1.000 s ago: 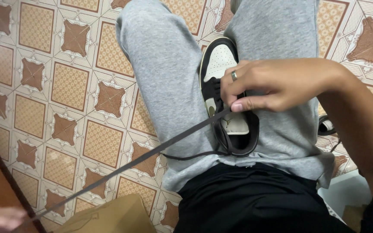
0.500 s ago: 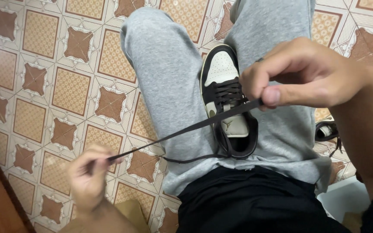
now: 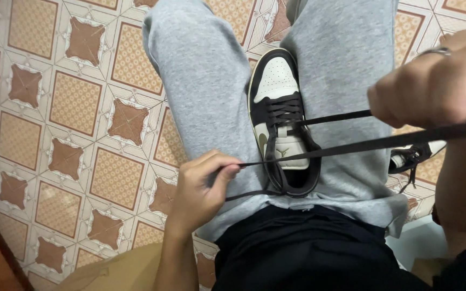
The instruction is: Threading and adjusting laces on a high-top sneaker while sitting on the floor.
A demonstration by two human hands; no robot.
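**Terracotta floor, grey lap, one shoe being laced**

Terracotta-and-cream patterned floor tiles [image 3: 76,102] fill the left of the view, under a person seated in light grey sweatpants [image 3: 206,91] and a black top [image 3: 303,253]. Cradled between the thighs, toe pointing away from the wearer, lies a black-and-cream low-top sneaker [image 3: 279,108]; it sits in the lap, held up by the soft fabric on both sides. A second sneaker [image 3: 413,156] shows only partly at the right, down on the floor beyond the leg.

A flat black shoelace [image 3: 351,146] runs taut across the shoe's open collar from one hand to the other, with a second, thinner strand going from the eyelets up to the right.

The left hand [image 3: 200,191] has its grip closed, thumb and forefinger pinching the lace end just beside the shoe's heel. The right hand [image 3: 438,89], wearing a ring, is curled shut around the other stretch of lace at the frame's right edge.

The lace looks light, limp and somewhat slick, so it likely holds best pinched flat near its tip. The sneaker seems light but firm-soled; its heel or sides would give the steadiest hold.
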